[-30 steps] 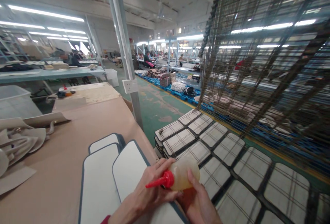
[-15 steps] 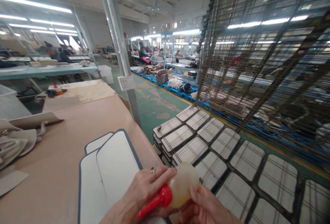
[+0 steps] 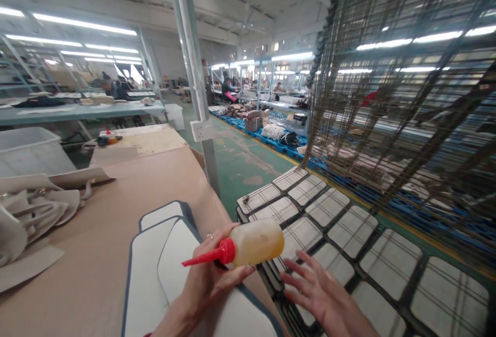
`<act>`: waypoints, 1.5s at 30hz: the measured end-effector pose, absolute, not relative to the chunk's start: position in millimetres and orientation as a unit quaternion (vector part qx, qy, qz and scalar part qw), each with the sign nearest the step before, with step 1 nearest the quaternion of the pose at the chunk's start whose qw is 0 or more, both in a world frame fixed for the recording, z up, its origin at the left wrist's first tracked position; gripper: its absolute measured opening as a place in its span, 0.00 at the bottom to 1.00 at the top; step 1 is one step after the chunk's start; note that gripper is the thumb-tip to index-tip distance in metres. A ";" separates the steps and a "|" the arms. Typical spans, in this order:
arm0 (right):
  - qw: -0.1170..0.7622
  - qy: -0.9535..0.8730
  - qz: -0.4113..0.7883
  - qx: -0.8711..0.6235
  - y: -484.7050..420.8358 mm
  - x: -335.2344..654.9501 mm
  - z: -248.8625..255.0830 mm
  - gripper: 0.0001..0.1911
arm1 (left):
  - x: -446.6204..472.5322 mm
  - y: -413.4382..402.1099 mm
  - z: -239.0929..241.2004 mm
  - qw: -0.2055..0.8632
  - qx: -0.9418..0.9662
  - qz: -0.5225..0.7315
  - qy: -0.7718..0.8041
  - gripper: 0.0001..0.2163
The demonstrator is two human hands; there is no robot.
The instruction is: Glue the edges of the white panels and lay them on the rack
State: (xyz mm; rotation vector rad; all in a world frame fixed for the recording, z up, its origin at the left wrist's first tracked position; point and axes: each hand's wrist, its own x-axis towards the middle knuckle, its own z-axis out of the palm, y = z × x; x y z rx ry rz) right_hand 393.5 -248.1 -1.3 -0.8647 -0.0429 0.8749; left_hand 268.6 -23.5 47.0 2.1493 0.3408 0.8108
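My left hand (image 3: pixel 207 280) grips a squeeze bottle (image 3: pixel 256 242) of yellowish glue with a red nozzle pointing left. The bottle lies sideways above the table's right edge. My right hand (image 3: pixel 323 295) hovers just right of the bottle, fingers spread, holding nothing. Under my left hand lie white panels with dark blue edging (image 3: pixel 170 259), overlapping one another on the brown table (image 3: pixel 101 233).
Stacked wire-grid trays with white panels (image 3: pixel 333 223) stand right of the table. A tall wire rack (image 3: pixel 406 94) rises behind them. A steel post with a socket (image 3: pixel 201 130) stands at the table edge. Beige leather pieces (image 3: pixel 31 213) lie at left. People work at far benches.
My right hand let go of the bottle and opened beside it. My left hand lifted the bottle and levelled it, nozzle pointing left.
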 end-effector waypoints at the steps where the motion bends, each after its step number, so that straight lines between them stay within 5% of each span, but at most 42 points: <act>1: 0.825 -0.025 0.427 -0.368 -234.8 386.3 -4.7 0.33 | 272.0 -28.7 45.5 0.417 0.838 0.321 0.142 0.23; 14: 0.872 0.014 0.456 -0.178 -165.5 361.8 -5.3 0.23 | 284.0 -56.2 30.6 0.471 0.814 0.279 0.197 0.24; 20: 0.848 -0.002 0.477 -0.233 -162.9 366.6 -11.9 0.22 | 288.8 -60.6 34.4 0.435 0.824 0.278 0.236 0.14; 32: 0.842 -0.016 0.450 -0.296 -169.4 376.9 -25.1 0.24 | 296.1 -65.1 32.4 0.466 0.808 0.250 0.261 0.18; 45: 0.881 0.032 0.370 -0.293 -168.9 367.7 10.6 0.25 | 289.5 -65.6 43.3 0.481 0.817 0.229 0.220 0.11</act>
